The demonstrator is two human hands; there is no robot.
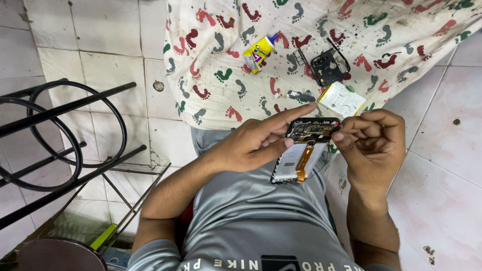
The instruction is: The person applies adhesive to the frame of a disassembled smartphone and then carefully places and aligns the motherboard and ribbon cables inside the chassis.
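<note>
The left hand (251, 145) is steadying the opened black smartphone with exposed circuit board and orange flex cable (305, 149) over the lap, forefinger extended — the right hand (371, 138) is pinching its top corner; working gently here suits the fragile cable.

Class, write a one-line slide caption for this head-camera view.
Both hands, left hand and right hand, hold an opened smartphone above a footprint-patterned cloth.

The person wears a grey short-sleeved shirt of smooth, slightly shiny fabric (246, 211), with white lettering and a dark patch across the chest. Both forearms are bare; the left hand (251, 143) and right hand (374, 143) wear no gloves, rings or watch.
</note>
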